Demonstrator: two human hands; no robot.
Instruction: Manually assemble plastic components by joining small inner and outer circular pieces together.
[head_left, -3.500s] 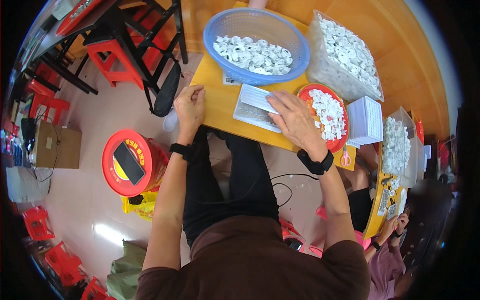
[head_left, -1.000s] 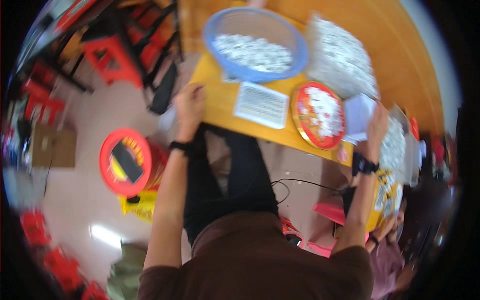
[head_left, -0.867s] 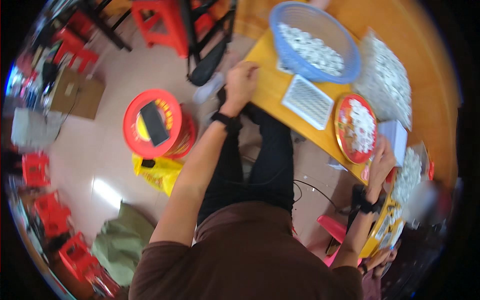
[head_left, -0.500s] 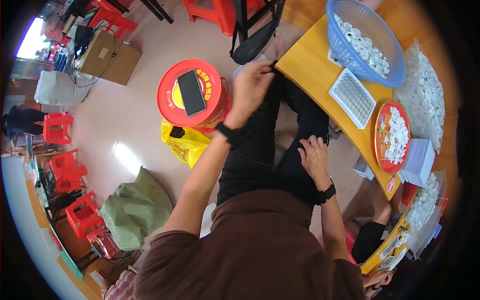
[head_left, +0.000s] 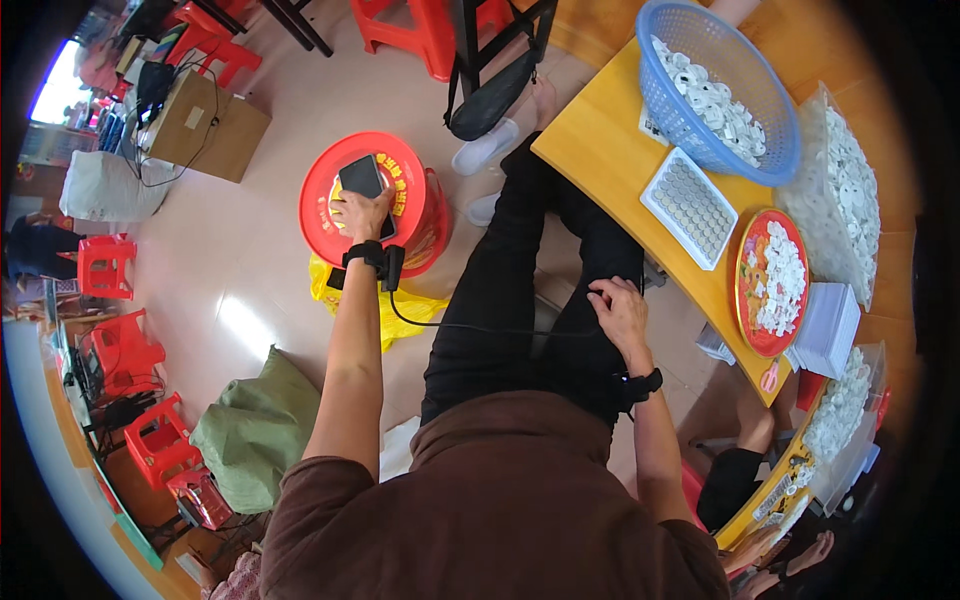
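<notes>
My left hand [head_left: 362, 213] lies across a black smartphone [head_left: 361, 176] on the red lid of a round tub [head_left: 322, 223]. Its fingers curl round the phone's side, and the palm covers the middle. A dark band with a small black device is on that wrist, and a black cable [head_left: 470, 328] runs from it over my legs. My right hand [head_left: 622, 312] rests on my right thigh, fingers loosely apart, holding nothing. A black watch-like band [head_left: 640, 385] circles the right wrist.
On the yellow table to the right are a blue basket [head_left: 655, 105] of white parts, a white tray [head_left: 650, 195] of round pieces and a red plate [head_left: 745, 325]. A green sack [head_left: 255, 425], yellow bag [head_left: 400, 325] and red stools [head_left: 105, 265] stand on the floor. Another person's hands [head_left: 800, 555] show lower right.
My left hand has swung left and down from above my knee onto the phone on the tub. My right hand has stayed on the thigh, its fingers drawn in slightly.
</notes>
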